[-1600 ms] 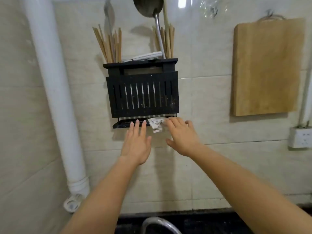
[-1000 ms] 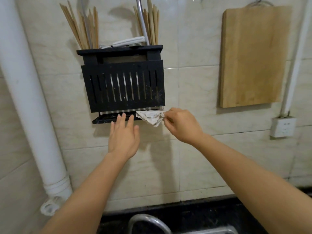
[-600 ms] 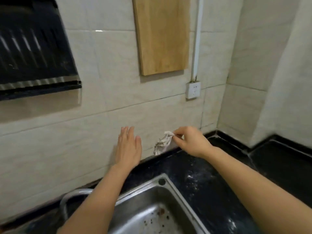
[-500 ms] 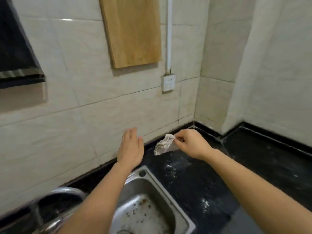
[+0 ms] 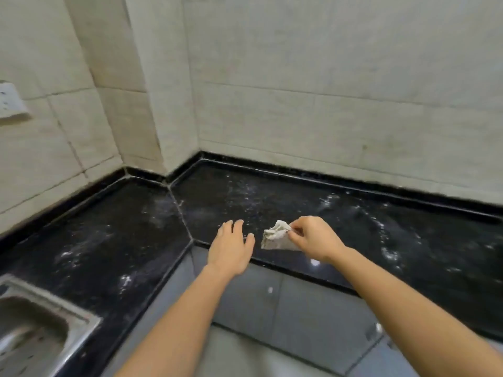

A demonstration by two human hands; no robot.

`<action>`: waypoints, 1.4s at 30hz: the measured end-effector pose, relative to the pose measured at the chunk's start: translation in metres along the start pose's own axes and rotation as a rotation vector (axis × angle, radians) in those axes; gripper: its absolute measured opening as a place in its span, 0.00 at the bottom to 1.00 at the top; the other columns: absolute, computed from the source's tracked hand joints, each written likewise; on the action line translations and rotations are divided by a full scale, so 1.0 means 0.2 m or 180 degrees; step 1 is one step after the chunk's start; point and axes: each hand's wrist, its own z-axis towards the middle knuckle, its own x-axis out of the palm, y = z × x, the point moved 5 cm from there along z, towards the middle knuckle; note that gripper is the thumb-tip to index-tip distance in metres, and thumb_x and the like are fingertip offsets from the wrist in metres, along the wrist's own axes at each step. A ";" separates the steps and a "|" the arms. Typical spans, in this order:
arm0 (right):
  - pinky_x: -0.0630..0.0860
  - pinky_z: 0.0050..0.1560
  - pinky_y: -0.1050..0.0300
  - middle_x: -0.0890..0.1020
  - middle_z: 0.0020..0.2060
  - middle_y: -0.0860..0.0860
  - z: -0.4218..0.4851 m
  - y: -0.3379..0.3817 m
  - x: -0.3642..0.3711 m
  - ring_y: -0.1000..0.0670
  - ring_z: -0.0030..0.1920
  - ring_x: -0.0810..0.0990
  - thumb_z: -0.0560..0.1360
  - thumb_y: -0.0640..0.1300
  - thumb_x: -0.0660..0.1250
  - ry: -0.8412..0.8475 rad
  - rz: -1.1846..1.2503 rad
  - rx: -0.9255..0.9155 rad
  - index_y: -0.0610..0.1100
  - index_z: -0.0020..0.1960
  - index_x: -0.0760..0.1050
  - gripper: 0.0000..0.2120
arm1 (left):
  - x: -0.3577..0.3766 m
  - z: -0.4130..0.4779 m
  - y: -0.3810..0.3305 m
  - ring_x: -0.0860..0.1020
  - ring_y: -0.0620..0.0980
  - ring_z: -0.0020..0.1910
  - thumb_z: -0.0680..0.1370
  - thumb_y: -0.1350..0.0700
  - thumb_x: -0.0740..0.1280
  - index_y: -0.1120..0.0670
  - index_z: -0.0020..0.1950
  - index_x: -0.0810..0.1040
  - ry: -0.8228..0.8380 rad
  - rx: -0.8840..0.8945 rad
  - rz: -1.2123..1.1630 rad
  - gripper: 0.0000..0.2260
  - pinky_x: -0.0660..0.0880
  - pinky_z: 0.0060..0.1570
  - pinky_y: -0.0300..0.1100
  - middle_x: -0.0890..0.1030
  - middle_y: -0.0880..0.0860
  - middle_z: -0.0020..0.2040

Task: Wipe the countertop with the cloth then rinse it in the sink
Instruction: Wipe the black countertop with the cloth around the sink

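A small crumpled whitish cloth (image 5: 275,236) hangs from my right hand (image 5: 313,238), which pinches it between thumb and fingertips just above the front edge of the black countertop (image 5: 272,197). The L-shaped counter carries white dust and wet smears across both wings. My left hand (image 5: 231,247) hovers flat and empty beside the cloth, fingers straight, over the inner corner of the counter. The steel sink (image 5: 35,330) sits at the bottom left, only its right corner in view.
Beige tiled walls meet in a corner behind the counter. A white wall socket (image 5: 9,104) is at the left edge. Grey floor tiles (image 5: 272,308) lie below the counter's front edge.
My right hand pulled the cloth from under the black wall rack and carried it down and right. The view swung from the rack past the sink to the corner counter. My left hand stayed flat beside it.
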 end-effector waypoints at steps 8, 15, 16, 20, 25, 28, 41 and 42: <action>0.65 0.32 0.52 0.78 0.33 0.42 -0.56 -0.98 -0.37 0.43 0.33 0.73 0.76 0.47 0.62 -0.0253 0.0048 0.0895 0.38 0.40 0.77 0.13 | 0.63 0.00 -1.01 0.57 0.53 0.73 0.82 0.47 0.53 0.55 0.74 0.59 0.0570 0.0658 0.0050 0.23 0.63 0.66 0.47 0.61 0.55 0.74; 0.66 0.32 0.50 0.74 0.29 0.44 -0.80 -1.61 -0.54 0.42 0.33 0.73 0.75 0.46 0.64 -0.0470 0.0078 0.1529 0.40 0.33 0.68 0.16 | 1.07 0.10 -1.66 0.50 0.56 0.76 0.83 0.48 0.50 0.58 0.76 0.54 0.1130 0.1235 0.0404 0.24 0.53 0.72 0.48 0.56 0.56 0.76; 0.65 0.32 0.50 0.73 0.28 0.45 -0.81 -1.70 -0.57 0.42 0.33 0.72 0.75 0.46 0.64 -0.0498 0.0083 0.1599 0.41 0.32 0.67 0.16 | 1.14 0.14 -1.74 0.50 0.56 0.76 0.83 0.48 0.50 0.58 0.76 0.54 0.1183 0.1300 0.0419 0.24 0.53 0.72 0.48 0.57 0.56 0.76; 0.65 0.31 0.50 0.74 0.28 0.45 -0.79 -2.08 -0.68 0.44 0.32 0.72 0.75 0.47 0.63 -0.0532 0.0123 0.1837 0.43 0.30 0.66 0.17 | 1.46 0.32 -1.99 0.51 0.57 0.75 0.82 0.48 0.50 0.57 0.75 0.55 0.1381 0.1370 0.0365 0.24 0.54 0.72 0.49 0.57 0.57 0.76; 0.65 0.32 0.50 0.71 0.26 0.49 -0.70 -2.55 -0.82 0.47 0.31 0.71 0.75 0.45 0.64 -0.0582 0.0132 0.2048 0.46 0.28 0.66 0.18 | 1.85 0.59 -2.30 0.51 0.57 0.76 0.82 0.47 0.51 0.57 0.75 0.56 0.1654 0.1324 0.0340 0.24 0.52 0.73 0.49 0.57 0.59 0.76; 0.68 0.35 0.50 0.72 0.28 0.51 -0.65 -2.80 -0.90 0.48 0.33 0.73 0.76 0.45 0.64 -0.0652 0.0129 0.2134 0.46 0.30 0.70 0.15 | 2.04 0.71 -2.43 0.50 0.57 0.76 0.82 0.46 0.51 0.57 0.76 0.56 0.1822 0.1337 0.0394 0.25 0.52 0.73 0.50 0.55 0.58 0.77; 0.76 0.39 0.46 0.81 0.35 0.42 -0.51 -3.62 -1.06 0.40 0.40 0.77 0.74 0.37 0.69 -0.1411 -0.0549 0.2037 0.36 0.41 0.80 0.05 | 2.53 0.93 -2.58 0.40 0.57 0.76 0.83 0.46 0.48 0.57 0.78 0.44 0.2090 0.1027 0.0728 0.28 0.45 0.75 0.50 0.40 0.59 0.78; 0.77 0.39 0.45 0.82 0.36 0.42 -0.53 -3.67 -1.07 0.39 0.39 0.78 0.73 0.35 0.70 -0.1539 -0.0594 0.1997 0.36 0.43 0.82 0.02 | 2.55 0.94 -2.59 0.39 0.56 0.76 0.83 0.46 0.47 0.57 0.78 0.43 0.2032 0.1008 0.0773 0.28 0.45 0.75 0.50 0.39 0.59 0.77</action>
